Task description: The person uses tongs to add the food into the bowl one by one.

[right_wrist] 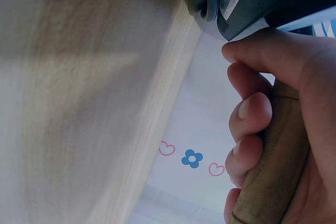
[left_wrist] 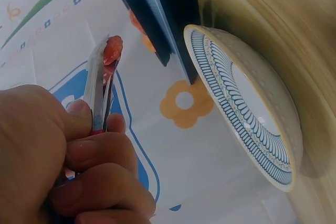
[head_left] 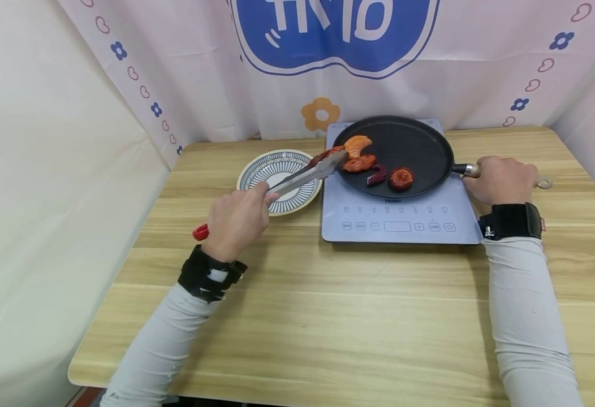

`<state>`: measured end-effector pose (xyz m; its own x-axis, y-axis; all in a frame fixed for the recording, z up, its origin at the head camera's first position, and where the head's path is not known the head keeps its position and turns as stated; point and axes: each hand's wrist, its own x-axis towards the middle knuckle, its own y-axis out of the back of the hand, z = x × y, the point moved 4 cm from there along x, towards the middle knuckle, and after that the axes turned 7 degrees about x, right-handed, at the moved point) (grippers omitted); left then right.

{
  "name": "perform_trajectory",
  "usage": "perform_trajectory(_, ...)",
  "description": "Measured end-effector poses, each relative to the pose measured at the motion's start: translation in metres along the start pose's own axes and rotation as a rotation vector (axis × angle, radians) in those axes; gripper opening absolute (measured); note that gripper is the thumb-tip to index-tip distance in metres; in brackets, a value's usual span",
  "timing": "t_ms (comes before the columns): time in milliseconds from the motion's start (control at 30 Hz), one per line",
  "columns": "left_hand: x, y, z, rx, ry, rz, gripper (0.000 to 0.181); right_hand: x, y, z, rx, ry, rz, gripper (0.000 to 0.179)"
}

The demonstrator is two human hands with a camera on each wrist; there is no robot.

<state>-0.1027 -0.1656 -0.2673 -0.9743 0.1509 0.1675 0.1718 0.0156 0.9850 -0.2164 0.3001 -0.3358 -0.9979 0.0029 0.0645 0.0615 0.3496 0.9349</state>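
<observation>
My left hand (head_left: pixel 240 217) grips metal tongs (head_left: pixel 297 180) with a red handle end. In the left wrist view, a reddish food piece (left_wrist: pixel 112 51) sits between the tongs' tips, which in the head view are over the left rim of the pan. My right hand (head_left: pixel 504 179) holds the wooden handle (right_wrist: pixel 281 145) of the flat black frying pan (head_left: pixel 414 141). In the pan lie an orange salmon-like slice (head_left: pixel 357 145), a red-orange piece (head_left: pixel 359 164), a dark red tentacle piece (head_left: pixel 376 175) and a round red piece (head_left: pixel 401 178).
The pan stands on a white induction cooker (head_left: pixel 399 232) at the back of the wooden table (head_left: pixel 338 316). Left of it is a patterned plate (head_left: pixel 305 195), partly behind the tongs. A printed curtain (head_left: pixel 201 73) hangs behind the table.
</observation>
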Motion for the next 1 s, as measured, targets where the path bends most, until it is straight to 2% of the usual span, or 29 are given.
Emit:
perform_trajectory(533, 0.005, 0.001, 0.013, 0.024, -0.022, 0.026, 0.036, 0.0, 0.0, 0.0, -0.007, 0.004, 0.0, 0.036)
perform_trajectory(1000, 0.011, 0.001, 0.023, -0.011, -0.028, 0.025, 0.033, 0.002, -0.001, 0.001, -0.004, -0.004, -0.008, 0.035)
